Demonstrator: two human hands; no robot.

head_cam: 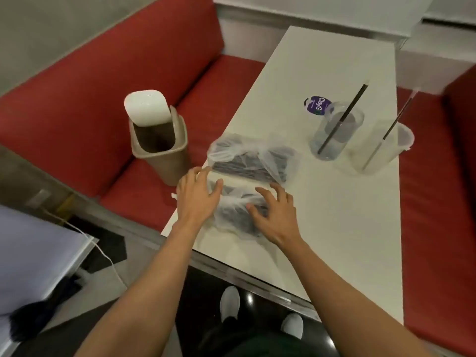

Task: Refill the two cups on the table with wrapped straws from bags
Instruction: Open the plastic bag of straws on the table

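Two clear plastic bags of dark wrapped straws lie on the white table (334,228) near its left edge. The far bag (251,159) lies untouched. On the near bag (235,215) rest both hands: my left hand (197,195) on its left end with fingers spread, my right hand (273,212) on its right side, fingers bent onto the plastic. Further right stand two clear cups. The left cup (336,132) holds one dark wrapped straw (345,114). A single straw (394,124) leans in the right cup (381,148).
A tan bin (161,148) with a white swing lid stands on the red bench (103,112) left of the table. A purple sticker (315,105) is on the tabletop beyond the bags. Another red seat (438,202) runs along the right side. My shoes show below the near table edge.
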